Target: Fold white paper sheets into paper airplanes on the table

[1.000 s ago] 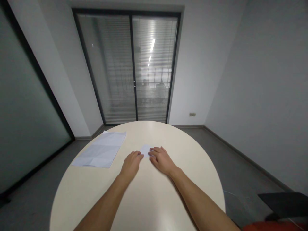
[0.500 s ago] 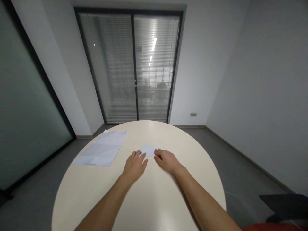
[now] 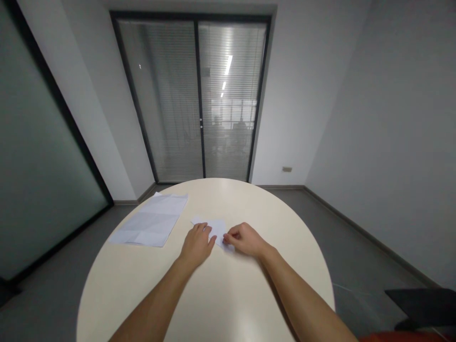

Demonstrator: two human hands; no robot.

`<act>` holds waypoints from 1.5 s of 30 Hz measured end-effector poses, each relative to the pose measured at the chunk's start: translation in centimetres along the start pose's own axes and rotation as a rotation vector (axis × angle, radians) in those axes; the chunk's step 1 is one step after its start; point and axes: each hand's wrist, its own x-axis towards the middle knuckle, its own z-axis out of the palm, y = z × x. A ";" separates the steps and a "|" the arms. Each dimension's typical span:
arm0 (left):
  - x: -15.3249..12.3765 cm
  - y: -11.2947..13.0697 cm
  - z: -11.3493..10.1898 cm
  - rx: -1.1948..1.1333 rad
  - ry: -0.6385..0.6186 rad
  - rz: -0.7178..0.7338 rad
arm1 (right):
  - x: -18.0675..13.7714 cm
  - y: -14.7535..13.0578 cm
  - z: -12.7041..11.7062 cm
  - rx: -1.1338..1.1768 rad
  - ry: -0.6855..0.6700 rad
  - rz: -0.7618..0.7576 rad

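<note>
A small folded piece of white paper [image 3: 216, 227] lies on the round cream table [image 3: 228, 294], between my two hands. My left hand [image 3: 198, 241] rests over its left part with the fingers spread, pressing it to the tabletop. One corner of the paper sticks out beyond those fingertips. At the paper's lower right, my right hand [image 3: 245, 238] pinches the edge between thumb and fingers. Part of the paper is hidden under both hands.
Larger creased white sheets [image 3: 151, 221] lie at the table's left side. A dark chair part [image 3: 423, 304] stands at the lower right beyond the table edge. Behind the table is a glass door with blinds [image 3: 228, 142].
The small paper has turned, its right end swinging toward me and a corner now showing left of my left hand. My right hand has curled into a pinch on its edge.
</note>
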 end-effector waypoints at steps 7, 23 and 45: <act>0.1 0.0 0.5 -0.089 -0.067 0.051 | 0.2 1.2 0.3 -0.157 0.146 -0.012; -0.3 1.2 -1.1 -0.092 -0.066 0.040 | 0.2 1.9 0.6 -0.038 0.131 0.059; -0.1 0.8 -1.0 -0.105 -0.105 0.117 | 0.0 1.7 0.2 -0.077 0.064 -0.075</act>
